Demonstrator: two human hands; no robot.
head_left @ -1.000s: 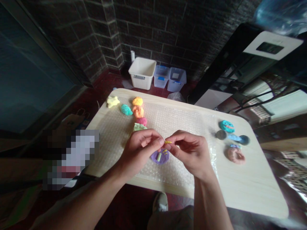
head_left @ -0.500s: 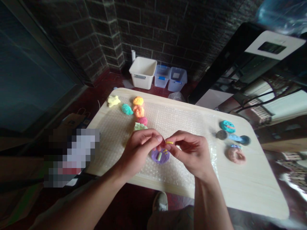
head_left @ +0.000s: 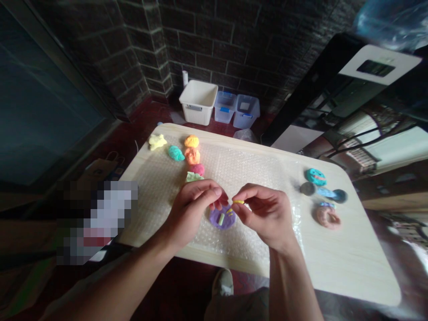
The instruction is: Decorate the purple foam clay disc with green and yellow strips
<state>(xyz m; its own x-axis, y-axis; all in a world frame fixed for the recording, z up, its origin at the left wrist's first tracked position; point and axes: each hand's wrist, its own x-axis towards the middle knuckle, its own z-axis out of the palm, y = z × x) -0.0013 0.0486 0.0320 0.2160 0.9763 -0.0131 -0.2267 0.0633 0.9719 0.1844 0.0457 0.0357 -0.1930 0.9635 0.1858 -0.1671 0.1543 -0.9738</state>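
Between the thumb and forefinger of my right hand [head_left: 267, 214] is a small yellow clay strip [head_left: 238, 202]. My left hand [head_left: 194, 207] is loosely closed, its thumb against the curled forefinger, and nothing shows in it. A gap separates the two hands. Below them, a flat purple clay disc [head_left: 216, 222] lies on the bubble wrap [head_left: 247, 165]. On the disc are a pale green clay bar [head_left: 221, 219] and a few thin yellow strips [head_left: 230, 211]. Just beyond my left hand, a pale green clay piece [head_left: 194, 176] is partly covered.
Clay lumps in orange [head_left: 192, 156], pink [head_left: 198, 169] and teal [head_left: 175, 153], plus a yellow star shape [head_left: 157, 142], sit at the table's far left. At right are a teal clay face [head_left: 316, 176], a blue-grey dumbbell shape [head_left: 324, 191] and a pinkish ring [head_left: 328, 217]. Bins [head_left: 198, 100] stand behind.
My hands have drawn slightly apart. The yellow strip has come away from my left fingertips and stays in my right hand. The view has shifted a little.
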